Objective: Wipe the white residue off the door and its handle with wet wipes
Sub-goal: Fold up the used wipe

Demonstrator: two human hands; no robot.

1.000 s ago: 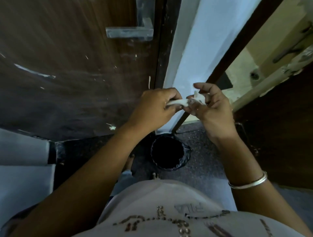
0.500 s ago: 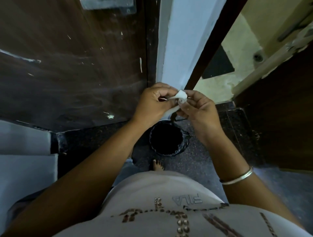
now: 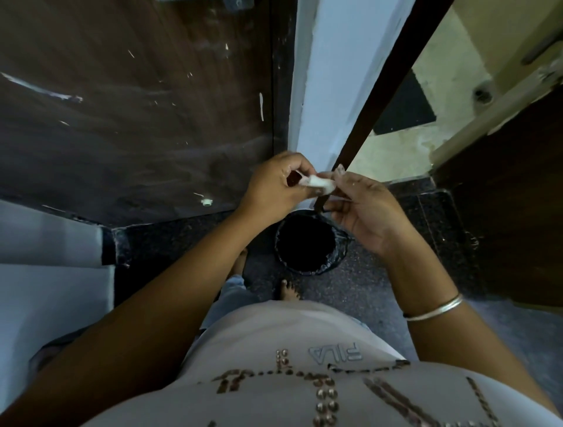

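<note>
The dark brown door point(image 3: 128, 122) fills the upper left, marked with white streaks and specks of residue. Its metal handle point(image 3: 234, 3) barely shows at the top edge. In front of the door's right edge, my left hand point(image 3: 274, 189) pinches a small crumpled white wet wipe point(image 3: 318, 182). My right hand point(image 3: 368, 210) holds the wipe's other end with its fingertips. Both hands hang above a bin, away from the door's surface.
A black bin point(image 3: 307, 243) lined with a bag stands on the speckled dark floor right below my hands. A pale blue wall strip point(image 3: 329, 73) and a dark frame separate the door from an opening at right. My bare feet point(image 3: 288, 289) are near the bin.
The view has tilted down, so the handle has slid to the top edge. The wipe, stretched between both hands earlier, is now bunched small, and my hands have lowered over the bin.
</note>
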